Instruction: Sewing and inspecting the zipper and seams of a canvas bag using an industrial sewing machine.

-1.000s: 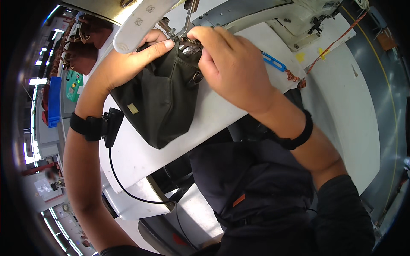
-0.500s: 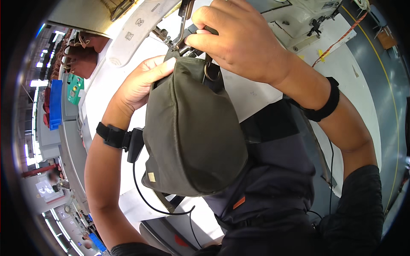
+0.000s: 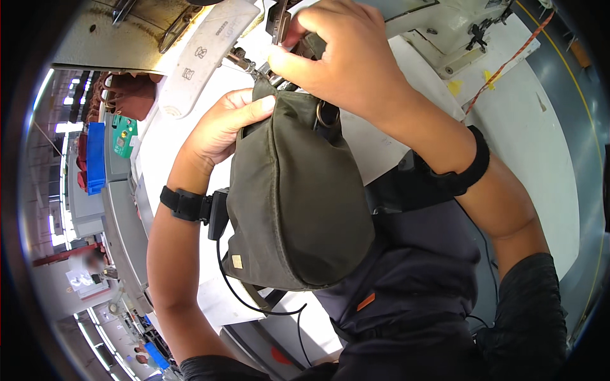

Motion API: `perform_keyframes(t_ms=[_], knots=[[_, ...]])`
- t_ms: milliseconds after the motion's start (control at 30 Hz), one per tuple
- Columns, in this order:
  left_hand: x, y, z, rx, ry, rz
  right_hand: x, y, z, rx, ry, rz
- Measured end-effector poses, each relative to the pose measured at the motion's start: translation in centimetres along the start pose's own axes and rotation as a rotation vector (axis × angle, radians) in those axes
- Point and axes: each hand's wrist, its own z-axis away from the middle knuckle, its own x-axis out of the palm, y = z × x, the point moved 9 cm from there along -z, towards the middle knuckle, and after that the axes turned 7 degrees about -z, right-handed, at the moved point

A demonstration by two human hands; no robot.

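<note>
White table (image 3: pixel 534 159) = biggest; bare stretch to the rt gives most free room, w/ a smaller bare patch btwn bag & rt forearm. Dk olive bag (image 3: pixel 302 203) is center, narrow top end up at the machine's metal parts (image 3: pixel 262 71), rounded bottom twd wearer; long axis approx top-to-bottom, base drifting a bit rt. Lower end overlaps the wearer's dk clothing; L side is tight, w/ a black wrist box (image 3: pixel 218 214) right at its edge. Rt hand (image 3: pixel 340 60): thumb & forefinger curled, tips apart, beside the metal parts; can't tell if they grip anything. Its knuckles run to the top edge of view. Pale rounded bar (image 3: pixel 198 63) sits up-L. L hand (image 3: pixel 225 124): clamped on bag's upper L edge, thumb on top, other fingers partly hidden. Bag's topmost bit hard to make out. Smallest: 1 metal ring (image 3: pixel 328 115) near the top, 1 pale tag (image 3: pixel 237 261) low L.
</note>
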Motion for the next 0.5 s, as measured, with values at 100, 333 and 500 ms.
perform_keyframes(t_ms=[100,333,500], knots=[[0.1,-0.2,-0.1,-0.005,-0.015,0.007,-0.5,-0.1,0.4,-0.071,0.109,0.050],[0.1,0.0,-0.1,0.019,-0.011,-0.006,-4.9,1.1,6.2,0.175,0.134,-0.389],[-0.1,-0.1,0.3,0.014,-0.006,-0.020,2.2,3.1,11.9,0.763,-0.212,-1.133]])
